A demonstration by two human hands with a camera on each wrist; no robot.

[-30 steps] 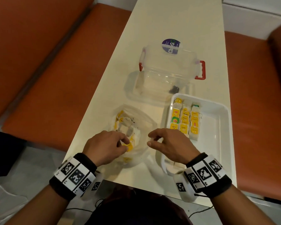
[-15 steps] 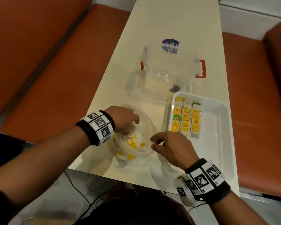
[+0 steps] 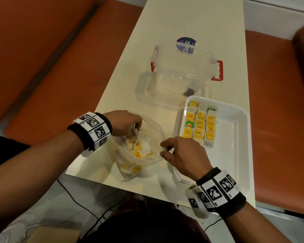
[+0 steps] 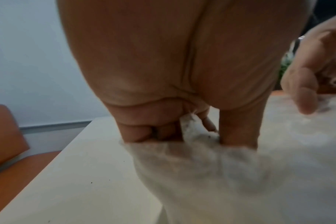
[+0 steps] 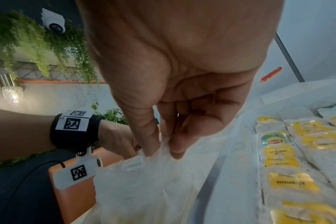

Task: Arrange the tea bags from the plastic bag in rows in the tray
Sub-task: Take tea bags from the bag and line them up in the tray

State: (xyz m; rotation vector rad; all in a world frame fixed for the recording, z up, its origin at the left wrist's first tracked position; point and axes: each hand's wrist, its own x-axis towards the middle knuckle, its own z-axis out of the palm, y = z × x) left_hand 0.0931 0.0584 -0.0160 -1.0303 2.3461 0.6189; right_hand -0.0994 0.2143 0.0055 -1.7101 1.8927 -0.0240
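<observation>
We have our right hand (image 3: 182,155) pinching the near rim of the plastic bag (image 3: 139,155) between thumb and forefinger, holding its mouth open beside the tray (image 3: 235,155). Our left hand (image 3: 125,123) reaches into the far side of the bag, its fingers (image 4: 150,133) curled and pinching something pale, a tea bag or a fold of plastic; we cannot tell which. Loose tea bags (image 3: 137,153) lie heaped inside the bag on the counter (image 3: 165,32); three rows (image 3: 199,123) already sit against the tray's left wall.

The risks, as we judge them: the thin film could slip from our right-hand pinch, so the mouth collapses over the left hand. If we lift with plastic caught in the pinch, the whole bag could drag along and spill tea bags onto the counter or over its near edge, which lies close. Strings may tangle, bringing several out together. The clear box (image 3: 182,71) behind stands well apart and poses no hindrance.
</observation>
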